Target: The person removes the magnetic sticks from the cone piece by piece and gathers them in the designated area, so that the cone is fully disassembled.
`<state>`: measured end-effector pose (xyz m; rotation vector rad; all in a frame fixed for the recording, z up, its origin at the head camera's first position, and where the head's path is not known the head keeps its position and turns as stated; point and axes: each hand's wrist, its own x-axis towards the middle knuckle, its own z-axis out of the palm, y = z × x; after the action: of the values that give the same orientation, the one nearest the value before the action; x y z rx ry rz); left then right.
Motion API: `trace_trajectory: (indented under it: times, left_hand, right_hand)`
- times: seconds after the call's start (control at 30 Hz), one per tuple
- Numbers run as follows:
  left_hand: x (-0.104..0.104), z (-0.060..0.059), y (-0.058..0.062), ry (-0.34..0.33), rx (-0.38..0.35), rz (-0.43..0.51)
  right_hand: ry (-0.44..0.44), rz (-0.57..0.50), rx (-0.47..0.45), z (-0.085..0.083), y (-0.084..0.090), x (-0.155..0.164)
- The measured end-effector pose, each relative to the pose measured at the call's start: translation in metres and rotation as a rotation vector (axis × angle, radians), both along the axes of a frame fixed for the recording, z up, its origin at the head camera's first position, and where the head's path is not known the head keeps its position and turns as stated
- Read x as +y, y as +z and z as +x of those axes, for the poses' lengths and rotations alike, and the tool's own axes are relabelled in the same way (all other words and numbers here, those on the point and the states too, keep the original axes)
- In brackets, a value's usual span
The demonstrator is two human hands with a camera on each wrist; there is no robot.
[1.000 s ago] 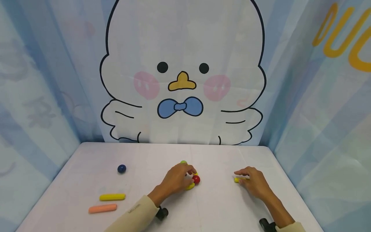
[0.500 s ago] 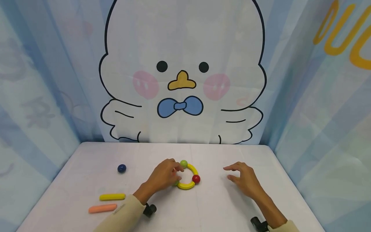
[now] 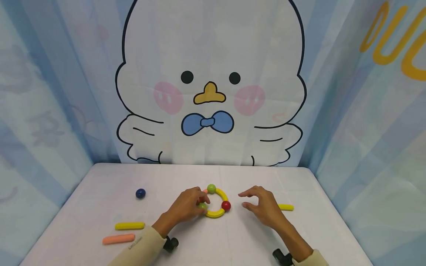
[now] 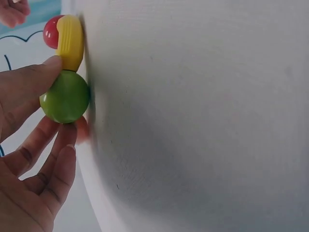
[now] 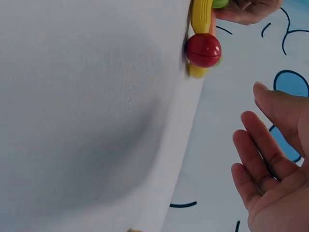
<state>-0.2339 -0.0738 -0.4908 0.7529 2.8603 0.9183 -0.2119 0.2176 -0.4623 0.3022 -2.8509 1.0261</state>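
A small ring (image 3: pixel 216 213) of curved yellow pieces joined by balls lies at the table's middle. It has a green ball (image 3: pixel 211 188) at the top and a red ball (image 3: pixel 226 205) on the right. My left hand (image 3: pixel 200 203) pinches the green ball (image 4: pixel 65 99) on the ring's left side between thumb and fingers. A yellow piece (image 4: pixel 70 41) and the red ball (image 4: pixel 51 31) lie just beyond it. My right hand (image 3: pixel 243 200) hovers just right of the ring, fingers loosely spread and holding nothing. The red ball (image 5: pixel 203 50) sits a short way from that palm (image 5: pixel 270 193).
A short yellow stick (image 3: pixel 286 207) lies behind my right hand. A dark blue ball (image 3: pixel 140 193), a yellow stick (image 3: pixel 129 225) and an orange stick (image 3: pixel 118 239) lie at the left of the white table (image 3: pixel 233 244). Printed curtains close off the back and both sides.
My right hand let go of the short yellow stick and moved left towards the ring. My left hand slid off the ring's top to its left side and now pinches the green ball.
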Motion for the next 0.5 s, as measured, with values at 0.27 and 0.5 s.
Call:
trace_trajectory:
  times: [0.27,0.5]
  left_hand:
    - [0.002,0.002,-0.001,-0.052,-0.031,0.027]
    - [0.002,0.003,-0.002,-0.062,-0.034,0.066]
  right_hand:
    - [0.091,-0.034,-0.012,0.0,-0.008,-0.026]
    - [0.214,-0.051,0.011,-0.003,-0.017,-0.04]
